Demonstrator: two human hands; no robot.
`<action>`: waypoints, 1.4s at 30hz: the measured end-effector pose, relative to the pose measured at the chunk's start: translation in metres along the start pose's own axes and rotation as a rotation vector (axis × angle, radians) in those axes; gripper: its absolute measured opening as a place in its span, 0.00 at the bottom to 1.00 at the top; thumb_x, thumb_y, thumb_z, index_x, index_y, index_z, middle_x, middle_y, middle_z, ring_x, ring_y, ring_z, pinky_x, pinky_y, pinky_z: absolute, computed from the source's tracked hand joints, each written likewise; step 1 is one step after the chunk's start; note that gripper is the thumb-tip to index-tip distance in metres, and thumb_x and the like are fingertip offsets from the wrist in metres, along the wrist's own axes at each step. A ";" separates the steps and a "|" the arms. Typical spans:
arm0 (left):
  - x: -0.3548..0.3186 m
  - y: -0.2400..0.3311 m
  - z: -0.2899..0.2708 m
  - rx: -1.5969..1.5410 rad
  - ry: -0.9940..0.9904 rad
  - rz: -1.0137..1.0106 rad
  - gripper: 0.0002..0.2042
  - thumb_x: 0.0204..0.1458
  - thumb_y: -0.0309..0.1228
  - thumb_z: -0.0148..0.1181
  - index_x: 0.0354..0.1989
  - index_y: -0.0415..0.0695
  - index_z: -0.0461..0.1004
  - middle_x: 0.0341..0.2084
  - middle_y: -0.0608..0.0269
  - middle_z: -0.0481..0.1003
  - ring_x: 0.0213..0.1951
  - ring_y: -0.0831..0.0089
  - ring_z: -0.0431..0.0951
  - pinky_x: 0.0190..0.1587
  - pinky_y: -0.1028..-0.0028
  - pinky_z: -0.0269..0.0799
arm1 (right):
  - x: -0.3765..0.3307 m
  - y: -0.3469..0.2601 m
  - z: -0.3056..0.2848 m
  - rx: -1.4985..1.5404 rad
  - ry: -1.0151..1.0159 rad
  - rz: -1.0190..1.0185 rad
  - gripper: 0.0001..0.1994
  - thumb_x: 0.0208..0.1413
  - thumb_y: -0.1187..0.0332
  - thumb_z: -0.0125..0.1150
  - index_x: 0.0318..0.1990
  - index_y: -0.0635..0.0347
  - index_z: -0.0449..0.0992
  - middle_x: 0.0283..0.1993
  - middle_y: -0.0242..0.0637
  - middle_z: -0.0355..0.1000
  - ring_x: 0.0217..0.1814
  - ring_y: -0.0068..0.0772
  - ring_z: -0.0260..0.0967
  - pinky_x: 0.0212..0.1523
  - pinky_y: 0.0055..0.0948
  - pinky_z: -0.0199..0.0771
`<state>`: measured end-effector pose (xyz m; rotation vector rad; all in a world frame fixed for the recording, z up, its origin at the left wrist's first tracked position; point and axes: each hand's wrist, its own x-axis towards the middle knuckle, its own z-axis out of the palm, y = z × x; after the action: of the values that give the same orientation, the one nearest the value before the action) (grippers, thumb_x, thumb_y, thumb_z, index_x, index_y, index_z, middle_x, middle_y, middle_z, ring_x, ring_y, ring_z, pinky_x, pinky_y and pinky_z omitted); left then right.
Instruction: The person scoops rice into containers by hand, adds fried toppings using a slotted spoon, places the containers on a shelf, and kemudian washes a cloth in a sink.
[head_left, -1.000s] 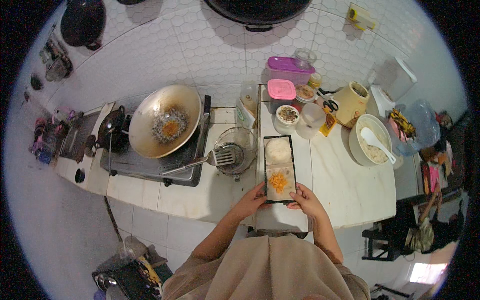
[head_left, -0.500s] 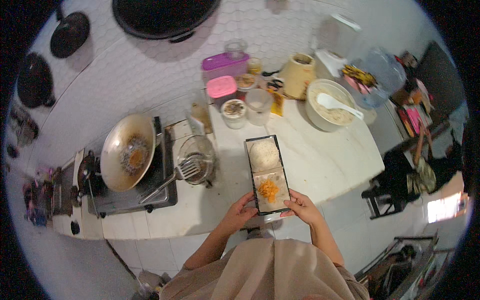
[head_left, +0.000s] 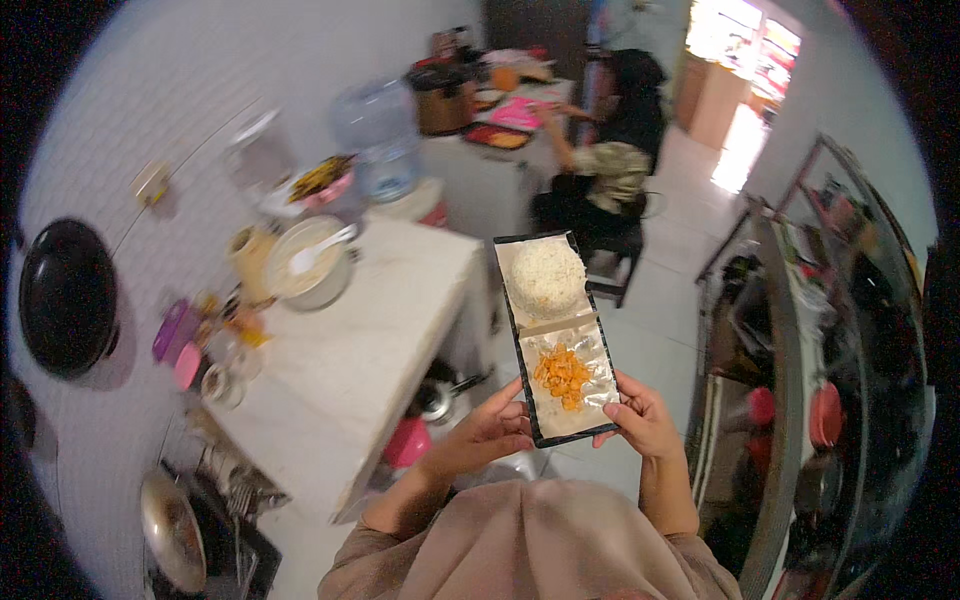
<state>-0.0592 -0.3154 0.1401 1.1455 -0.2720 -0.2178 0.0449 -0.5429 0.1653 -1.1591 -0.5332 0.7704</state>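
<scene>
A long, black-edged food box (head_left: 549, 424) with a brown lining is held level in front of me. A rounded mound of white rice (head_left: 548, 276) fills its far compartment. Small orange food pieces (head_left: 563, 377) lie in the near compartment, past a low divider. My left hand (head_left: 488, 432) grips the near left edge, with some fingers hidden under the box. At the near right corner my right hand (head_left: 642, 418) is closed on the rim, thumb on top and fingers beneath.
The white counter (head_left: 370, 320) runs along my left, bearing a tub of rice (head_left: 300, 285) with a white scoop. A wok (head_left: 172, 530) sits at lower left. Ahead, a person (head_left: 610, 170) sits at another table. A cluttered rack (head_left: 765, 440) stands on my right.
My view has swung right, away from the stove. Both hands have carried the food box from the counter's front edge out over the floor, with its contents still inside.
</scene>
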 end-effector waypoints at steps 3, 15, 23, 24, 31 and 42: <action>0.093 -0.016 0.085 -0.191 -0.101 0.016 0.39 0.50 0.19 0.51 0.64 0.45 0.29 0.48 0.52 0.63 0.47 0.69 0.68 0.47 0.73 0.65 | -0.069 -0.062 -0.076 -0.063 0.158 -0.104 0.24 0.53 0.75 0.46 0.59 0.71 0.52 0.47 0.43 0.67 0.38 0.30 0.70 0.29 0.29 0.78; 0.352 -0.049 0.354 -0.074 -0.605 0.226 0.37 0.50 0.18 0.48 0.63 0.42 0.30 0.55 0.48 0.56 0.55 0.64 0.61 0.56 0.69 0.55 | -0.282 -0.222 -0.245 -0.096 0.768 -0.523 0.25 0.47 0.72 0.52 0.53 0.75 0.58 0.42 0.45 0.70 0.32 0.29 0.73 0.22 0.25 0.77; 0.506 -0.051 0.458 -0.246 -0.936 0.171 0.35 0.49 0.20 0.49 0.62 0.36 0.35 0.52 0.47 0.60 0.54 0.64 0.63 0.56 0.69 0.57 | -0.327 -0.291 -0.320 -0.177 1.071 -0.846 0.24 0.46 0.71 0.54 0.51 0.77 0.60 0.41 0.47 0.70 0.32 0.31 0.73 0.22 0.22 0.77; 0.529 -0.052 0.470 -0.275 -0.983 0.151 0.34 0.49 0.20 0.49 0.62 0.35 0.35 0.52 0.47 0.61 0.54 0.64 0.63 0.55 0.69 0.58 | -0.332 -0.299 -0.332 -0.243 1.130 -0.865 0.25 0.47 0.70 0.54 0.51 0.77 0.60 0.40 0.47 0.71 0.32 0.30 0.73 0.21 0.22 0.77; 0.655 -0.057 0.558 -0.362 -1.142 0.031 0.39 0.41 0.35 0.61 0.59 0.33 0.46 0.46 0.49 0.68 0.46 0.64 0.72 0.46 0.68 0.71 | -0.329 -0.358 -0.384 -0.344 1.447 -1.060 0.24 0.48 0.68 0.54 0.51 0.76 0.60 0.42 0.47 0.70 0.33 0.31 0.73 0.22 0.21 0.78; 0.763 -0.102 0.657 -0.591 -1.434 -0.287 0.31 0.50 0.30 0.53 0.60 0.35 0.46 0.47 0.56 0.67 0.46 0.72 0.70 0.45 0.71 0.72 | -0.358 -0.388 -0.473 -0.393 1.769 -1.112 0.23 0.50 0.64 0.55 0.48 0.73 0.63 0.39 0.44 0.71 0.26 0.27 0.72 0.24 0.19 0.76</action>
<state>0.4480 -1.1587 0.3772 0.2535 -1.2053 -1.2842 0.2610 -1.1821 0.3823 -1.1988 0.2742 -1.3588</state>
